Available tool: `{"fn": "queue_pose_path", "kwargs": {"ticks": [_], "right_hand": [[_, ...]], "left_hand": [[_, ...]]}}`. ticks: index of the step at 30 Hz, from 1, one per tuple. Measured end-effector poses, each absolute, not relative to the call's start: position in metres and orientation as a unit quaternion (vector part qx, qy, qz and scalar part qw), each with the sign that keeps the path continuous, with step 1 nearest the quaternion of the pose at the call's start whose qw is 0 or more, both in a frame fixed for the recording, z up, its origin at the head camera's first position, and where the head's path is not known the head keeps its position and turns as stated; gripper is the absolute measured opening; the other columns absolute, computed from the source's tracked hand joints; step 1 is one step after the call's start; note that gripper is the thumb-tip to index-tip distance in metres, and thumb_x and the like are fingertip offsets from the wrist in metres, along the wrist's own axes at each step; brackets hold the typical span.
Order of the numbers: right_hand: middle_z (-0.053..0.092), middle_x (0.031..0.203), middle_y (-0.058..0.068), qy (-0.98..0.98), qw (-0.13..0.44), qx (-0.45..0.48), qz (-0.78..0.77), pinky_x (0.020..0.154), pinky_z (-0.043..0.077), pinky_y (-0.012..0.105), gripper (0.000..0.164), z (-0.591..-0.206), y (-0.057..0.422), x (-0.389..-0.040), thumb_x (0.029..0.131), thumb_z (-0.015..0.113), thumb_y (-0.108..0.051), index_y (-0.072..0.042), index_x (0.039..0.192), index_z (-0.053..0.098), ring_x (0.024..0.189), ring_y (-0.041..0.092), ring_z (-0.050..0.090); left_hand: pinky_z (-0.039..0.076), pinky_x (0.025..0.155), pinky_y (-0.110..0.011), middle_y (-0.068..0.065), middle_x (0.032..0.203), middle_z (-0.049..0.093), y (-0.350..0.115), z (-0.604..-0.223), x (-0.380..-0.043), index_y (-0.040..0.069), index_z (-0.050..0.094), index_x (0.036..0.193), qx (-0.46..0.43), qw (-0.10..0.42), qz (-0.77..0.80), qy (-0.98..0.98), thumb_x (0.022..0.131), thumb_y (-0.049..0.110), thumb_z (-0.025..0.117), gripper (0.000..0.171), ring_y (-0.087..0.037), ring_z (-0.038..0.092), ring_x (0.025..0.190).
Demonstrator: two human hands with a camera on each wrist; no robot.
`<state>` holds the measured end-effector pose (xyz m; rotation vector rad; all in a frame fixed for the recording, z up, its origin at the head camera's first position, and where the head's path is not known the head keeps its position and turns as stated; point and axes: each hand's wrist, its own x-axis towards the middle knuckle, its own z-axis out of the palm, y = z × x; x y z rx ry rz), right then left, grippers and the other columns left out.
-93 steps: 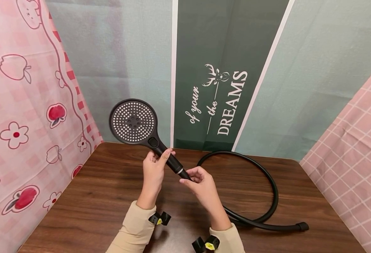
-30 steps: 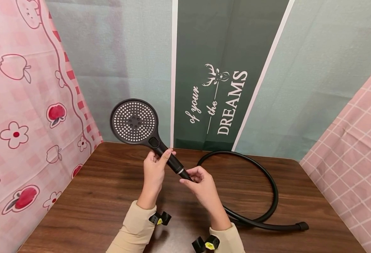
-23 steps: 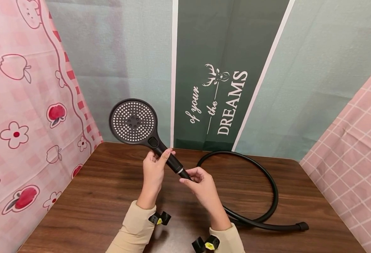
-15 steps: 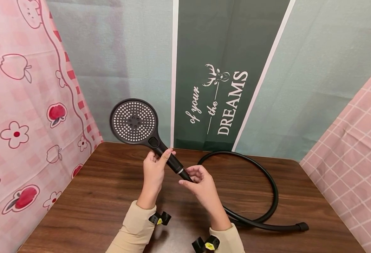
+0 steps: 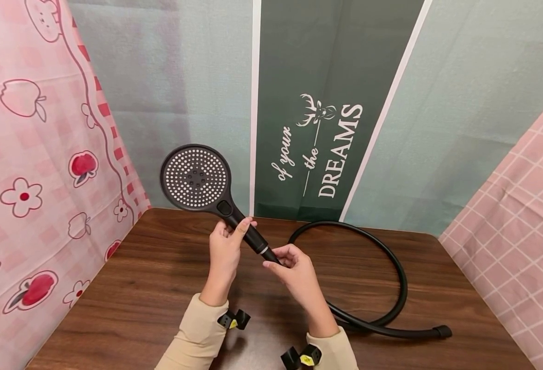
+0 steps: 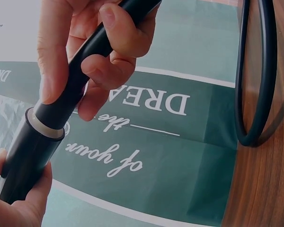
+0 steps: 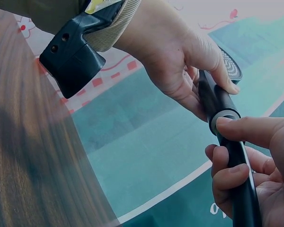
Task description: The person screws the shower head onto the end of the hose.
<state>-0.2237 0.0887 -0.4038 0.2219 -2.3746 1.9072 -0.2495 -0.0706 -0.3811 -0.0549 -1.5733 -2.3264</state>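
A black shower head (image 5: 195, 178) with a round face of white nozzles tilts up to the left in the head view. My left hand (image 5: 225, 252) grips its handle (image 5: 254, 238), thumb lying along the top. Just below, my right hand (image 5: 294, 267) pinches the black hose connector (image 5: 269, 255), which meets the handle at a pale ring (image 7: 224, 115). In the left wrist view the right hand's fingers (image 6: 54, 71) wrap the connector (image 6: 61, 101) right beside that ring. From there the black shower hose (image 5: 403, 277) loops over the table behind my right hand.
The hose's other end (image 5: 444, 331) lies on the brown wooden table (image 5: 160, 308) at the right. A green printed cloth (image 5: 327, 61) hangs behind the table. Pink patterned cloths stand at the left (image 5: 44, 180) and right (image 5: 521, 231). Wrist cameras (image 5: 234, 319) sit on both sleeves.
My right hand's fingers lifted and spread slightly on the connector half a second ago and now sit close around it again. The shower head and left hand have barely shifted.
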Motion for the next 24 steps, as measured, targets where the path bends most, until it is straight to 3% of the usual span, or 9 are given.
{"fn": "queue_pose_path", "kwargs": {"ticks": [9,18,24], "right_hand": [[0.068,0.097,0.015,-0.771,0.044,0.073,0.631,0.064,0.049,0.022,0.035,-0.402,0.087,-0.2229,0.078,0.082,-0.004,-0.001,0.106,0.061,0.079,0.013,0.063],[0.068,0.091,0.012,-0.779,0.047,0.077,0.62,0.054,0.043,0.022,0.029,-0.4035,0.0883,-0.2237,0.079,0.082,-0.006,-0.002,0.102,0.065,0.068,0.009,0.057],[0.068,0.093,0.012,-0.779,0.04,0.078,0.62,0.058,0.046,0.022,0.032,-0.404,0.0891,-0.2241,0.078,0.083,-0.006,-0.004,0.104,0.063,0.072,0.01,0.059]], "left_hand": [[0.055,0.085,-0.02,-0.009,0.097,0.076,-0.071,-0.3823,-0.2502,-0.004,0.056,0.114,-0.026,0.169,-0.82,-0.547,0.095,0.011,0.067,0.027,-0.011,0.075,0.087],[0.054,0.085,-0.02,-0.005,0.093,0.076,-0.0712,-0.3851,-0.2524,-0.005,0.056,0.116,-0.027,0.171,-0.817,-0.55,0.095,0.012,0.067,0.029,-0.009,0.074,0.088],[0.054,0.084,-0.021,0.0,0.088,0.076,-0.0709,-0.3865,-0.2536,-0.005,0.056,0.115,-0.03,0.173,-0.818,-0.548,0.095,0.012,0.067,0.028,-0.015,0.074,0.092]]}}
